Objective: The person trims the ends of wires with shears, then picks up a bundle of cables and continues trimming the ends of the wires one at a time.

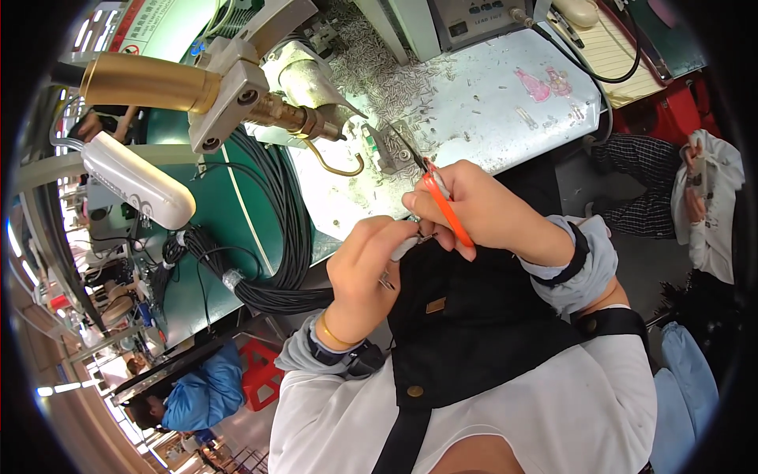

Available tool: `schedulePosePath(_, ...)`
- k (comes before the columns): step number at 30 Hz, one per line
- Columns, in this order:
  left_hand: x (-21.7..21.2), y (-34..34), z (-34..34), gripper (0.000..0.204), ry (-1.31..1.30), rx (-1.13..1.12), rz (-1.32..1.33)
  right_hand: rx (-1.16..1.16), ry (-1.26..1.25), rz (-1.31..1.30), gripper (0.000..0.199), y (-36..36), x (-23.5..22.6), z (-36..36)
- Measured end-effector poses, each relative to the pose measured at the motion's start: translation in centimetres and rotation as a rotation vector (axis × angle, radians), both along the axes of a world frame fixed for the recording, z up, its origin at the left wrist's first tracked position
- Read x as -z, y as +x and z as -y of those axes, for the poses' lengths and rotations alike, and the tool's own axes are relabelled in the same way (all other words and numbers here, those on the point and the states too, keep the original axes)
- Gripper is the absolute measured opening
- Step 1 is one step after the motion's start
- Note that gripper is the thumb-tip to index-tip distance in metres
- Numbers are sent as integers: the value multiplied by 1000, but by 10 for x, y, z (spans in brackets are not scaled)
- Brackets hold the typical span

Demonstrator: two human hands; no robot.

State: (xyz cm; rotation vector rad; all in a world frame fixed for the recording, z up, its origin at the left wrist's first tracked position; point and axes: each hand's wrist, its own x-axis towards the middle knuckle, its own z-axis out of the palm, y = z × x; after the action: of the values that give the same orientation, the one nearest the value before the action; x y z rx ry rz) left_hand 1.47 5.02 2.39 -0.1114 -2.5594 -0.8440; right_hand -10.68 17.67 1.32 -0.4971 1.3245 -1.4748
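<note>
A pair of scissors (447, 207) with orange handles is held in my right hand (474, 201), its thin blades slanting up and away over the machine top. My left hand (362, 265) is closed in front of my apron, thumb and fingers pinched together. Small metal pieces (386, 280) stick out below its fingers; their kind is too small to make out. A whitish covering (404, 248) shows at my left thumb. The two hands nearly touch at the fingertips, where another small metal bit (426, 236) shows. Just beyond the blades stands a small metal fixture (392, 152).
A brass-coloured nozzle assembly (272, 110) and a white lamp (138, 180) reach in from the left. Many small metal pins (387, 75) litter the pale worktop (482, 118). Coiled black cable (292, 229) lies on the green table (209, 284). Other people sit nearby on both sides.
</note>
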Motion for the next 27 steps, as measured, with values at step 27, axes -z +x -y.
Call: schedulePosePath(27, 0, 7, 12, 8, 1537, -172, 524, 313, -300, -1428, 14, 17, 25, -6)
